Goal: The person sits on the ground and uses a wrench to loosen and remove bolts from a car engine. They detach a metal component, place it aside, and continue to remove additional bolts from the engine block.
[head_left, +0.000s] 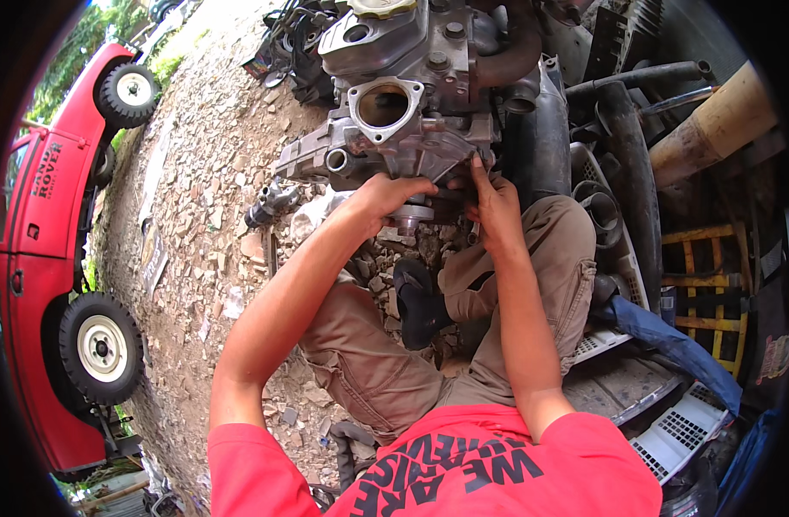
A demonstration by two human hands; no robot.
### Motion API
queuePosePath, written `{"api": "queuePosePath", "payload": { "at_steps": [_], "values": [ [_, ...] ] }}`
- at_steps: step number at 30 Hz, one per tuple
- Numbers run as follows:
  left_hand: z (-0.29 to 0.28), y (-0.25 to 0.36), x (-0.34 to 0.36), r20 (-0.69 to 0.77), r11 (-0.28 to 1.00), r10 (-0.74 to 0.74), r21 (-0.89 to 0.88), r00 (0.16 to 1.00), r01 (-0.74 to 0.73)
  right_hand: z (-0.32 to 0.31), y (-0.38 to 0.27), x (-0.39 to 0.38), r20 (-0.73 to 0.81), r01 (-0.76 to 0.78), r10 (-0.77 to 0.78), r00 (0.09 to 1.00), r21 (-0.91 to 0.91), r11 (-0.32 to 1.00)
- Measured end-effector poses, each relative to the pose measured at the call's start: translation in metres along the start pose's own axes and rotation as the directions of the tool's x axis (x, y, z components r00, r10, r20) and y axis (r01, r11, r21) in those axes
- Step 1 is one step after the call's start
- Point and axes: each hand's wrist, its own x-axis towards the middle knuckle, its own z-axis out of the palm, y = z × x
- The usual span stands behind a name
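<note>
A bare metal car engine (437, 151) stands in front of me, with a round flanged opening (384, 109) facing up and a pale filler cap (382, 7) at its far end. My left hand (389, 200) is closed around the engine's near lower edge, thumb along the casting, beside a short round metal stub (409, 217). Its other fingers are mostly hidden underneath. At the near right corner, my right hand (497, 208) has one finger extended up against the casting. Its remaining fingers curl in under the edge, and whatever they hold is hidden.
Gravel and broken stone (209, 241) cover the ground to the left, where a red off-road vehicle (50, 207) is parked. A bamboo pole (713, 129), dark pipes (631, 164), white plastic crates (683, 431) and a yellow grid (709, 280) crowd the right. A dark hose fitting (270, 205) lies left of the engine.
</note>
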Motion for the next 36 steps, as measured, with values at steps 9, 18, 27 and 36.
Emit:
{"api": "queuePosePath", "payload": {
  "at_steps": [9,18,27,36],
  "values": [
    [0.002,0.001,-0.003,0.005,1.000,0.008,-0.018,1.000,-0.008,0.010,0.026,0.005,-0.171,0.225,-0.210,0.963,0.074,0.972],
    [-0.001,-0.003,0.003,0.020,1.000,-0.007,-0.021,1.000,0.008,0.006,0.007,-0.001,-0.125,0.039,-0.035,0.992,0.027,0.999],
    [0.001,-0.001,0.001,0.012,1.000,0.004,-0.023,1.000,-0.004,0.005,0.028,0.008,-0.130,0.252,-0.249,0.960,0.005,0.968],
    [0.000,-0.004,0.004,0.010,0.999,0.019,-0.051,1.000,-0.018,0.007,0.016,0.001,-0.102,0.075,-0.058,0.993,0.175,0.982]
  ]
}}
